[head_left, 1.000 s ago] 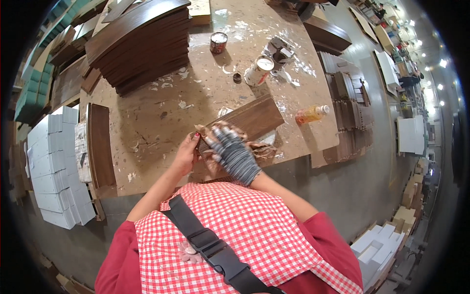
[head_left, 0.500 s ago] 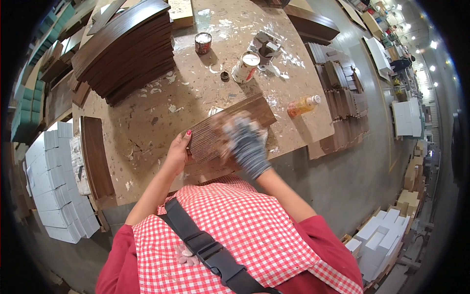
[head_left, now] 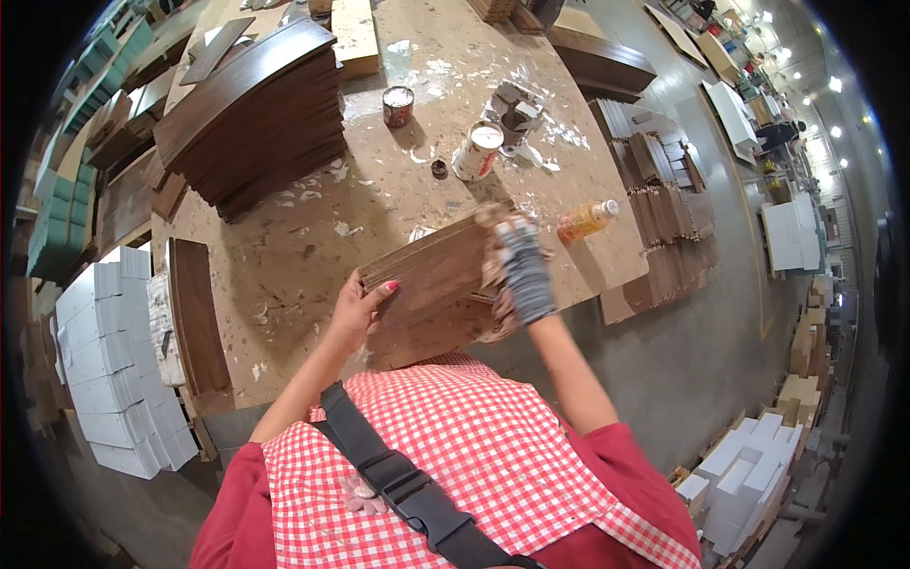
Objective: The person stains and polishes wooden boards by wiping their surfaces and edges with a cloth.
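A dark brown wooden board [head_left: 431, 280] is tilted up in front of my apron, at the near edge of the worktable. My bare left hand [head_left: 358, 311] grips its left end, thumb over the upper face. My right hand [head_left: 528, 270], in a grey knitted glove, presses a crumpled brown rag [head_left: 495, 266] against the board's right end. The glove and rag hide that end. Beneath lies another brown board [head_left: 427, 339], partly covered.
A tall stack of curved brown boards [head_left: 256, 114] stands at the far left of the paint-spotted worktable [head_left: 294, 256]. Beyond the board are a small open can [head_left: 398, 106], a white can [head_left: 477, 152], a dark cap [head_left: 439, 170] and a bottle of orange liquid [head_left: 588, 221].
My right hand has slid the rag rightward along the board to its right end. The board has tipped, showing more of its smooth face. My left hand still grips the left end.
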`<control>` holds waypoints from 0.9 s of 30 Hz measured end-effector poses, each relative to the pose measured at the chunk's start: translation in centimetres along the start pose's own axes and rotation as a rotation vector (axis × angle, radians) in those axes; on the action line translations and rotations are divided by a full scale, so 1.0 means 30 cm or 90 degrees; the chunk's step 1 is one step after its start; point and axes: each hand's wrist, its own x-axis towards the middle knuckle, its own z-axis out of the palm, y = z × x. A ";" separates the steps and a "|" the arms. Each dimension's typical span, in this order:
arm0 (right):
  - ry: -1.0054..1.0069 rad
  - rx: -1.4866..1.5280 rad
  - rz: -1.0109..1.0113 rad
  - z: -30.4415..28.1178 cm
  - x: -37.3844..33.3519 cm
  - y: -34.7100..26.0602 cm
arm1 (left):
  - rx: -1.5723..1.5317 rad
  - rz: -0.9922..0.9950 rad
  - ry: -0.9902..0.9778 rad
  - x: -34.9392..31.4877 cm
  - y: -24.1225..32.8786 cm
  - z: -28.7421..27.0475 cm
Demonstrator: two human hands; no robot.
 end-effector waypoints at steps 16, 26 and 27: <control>-0.126 -0.572 -0.434 0.147 -0.034 -0.384 | 0.413 0.426 0.011 -0.077 0.000 0.038; -0.111 -0.502 -0.405 0.238 -0.068 -0.402 | 0.463 0.372 0.017 -0.066 0.018 0.035; -0.111 -0.500 -0.405 0.207 -0.053 -0.382 | 0.439 0.376 0.007 -0.074 0.021 0.036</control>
